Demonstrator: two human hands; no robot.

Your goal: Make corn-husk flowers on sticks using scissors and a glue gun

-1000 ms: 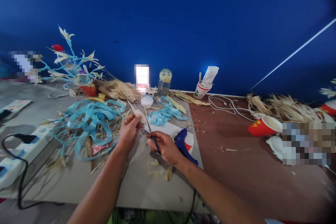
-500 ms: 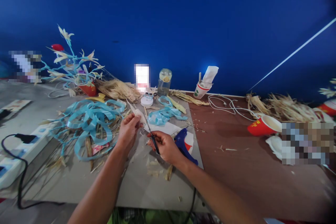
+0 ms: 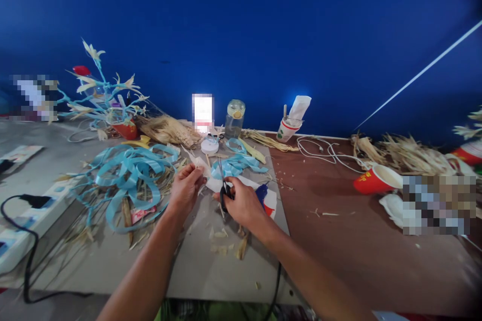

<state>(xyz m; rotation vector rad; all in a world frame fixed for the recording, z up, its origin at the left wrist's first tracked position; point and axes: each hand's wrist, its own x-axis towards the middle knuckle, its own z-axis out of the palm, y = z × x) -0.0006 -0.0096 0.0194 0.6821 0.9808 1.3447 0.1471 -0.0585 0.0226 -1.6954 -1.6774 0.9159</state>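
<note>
My left hand [image 3: 186,185] pinches a pale piece of corn husk [image 3: 198,162] between thumb and fingers. To its right, my right hand [image 3: 243,203] is closed on scissors [image 3: 226,192] with black handles. Their blades point up and away from me, apart from the husk. Light-blue ribbon [image 3: 233,165] lies just beyond the blades. A blue glue gun [image 3: 261,192] is partly hidden behind my right hand, on a white sheet [image 3: 246,183]. Small husk scraps [image 3: 223,249] are scattered on the grey board below my hands.
Tangled blue ribbon [image 3: 120,173] and a white power strip [image 3: 41,218] are on the left. Behind stand a blue-stemmed husk-flower branch [image 3: 105,83], a jar [image 3: 235,119] and a white cup [image 3: 288,130]. A red paper cup [image 3: 371,180] lies on its side at right.
My right hand has shifted up and slightly right. The scissors have swung from slanting toward the husk to nearly upright, away from it. My left hand has hardly moved.
</note>
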